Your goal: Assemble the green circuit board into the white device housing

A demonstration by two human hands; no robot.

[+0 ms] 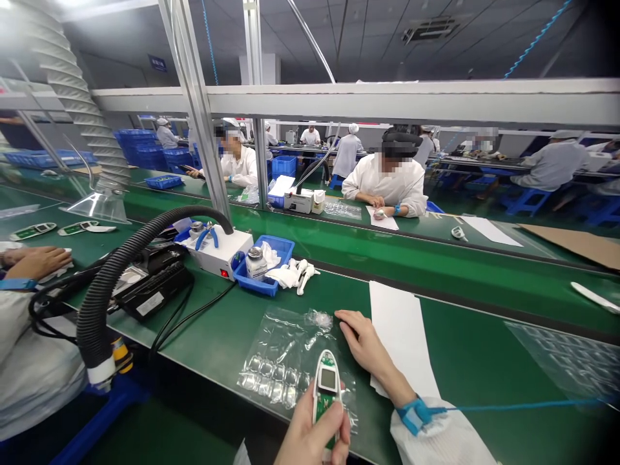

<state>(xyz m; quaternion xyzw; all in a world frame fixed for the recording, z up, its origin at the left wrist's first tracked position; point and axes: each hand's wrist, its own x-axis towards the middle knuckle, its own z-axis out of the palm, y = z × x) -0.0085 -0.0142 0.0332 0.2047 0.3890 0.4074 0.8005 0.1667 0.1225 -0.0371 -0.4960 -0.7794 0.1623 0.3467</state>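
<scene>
1. Your left hand grips a green circuit board in a white casing, raised over a clear blister sheet.
2. Your right hand lies open and empty on the green bench, just beside white paper.
3. Your left hand hides the board's lower end.

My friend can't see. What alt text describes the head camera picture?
A person's left hand holds a small white device with a green circuit board and tiny screen above a clear plastic tray on a green workbench. The right hand, wearing a blue wrist strap, rests beside white paper.
</scene>
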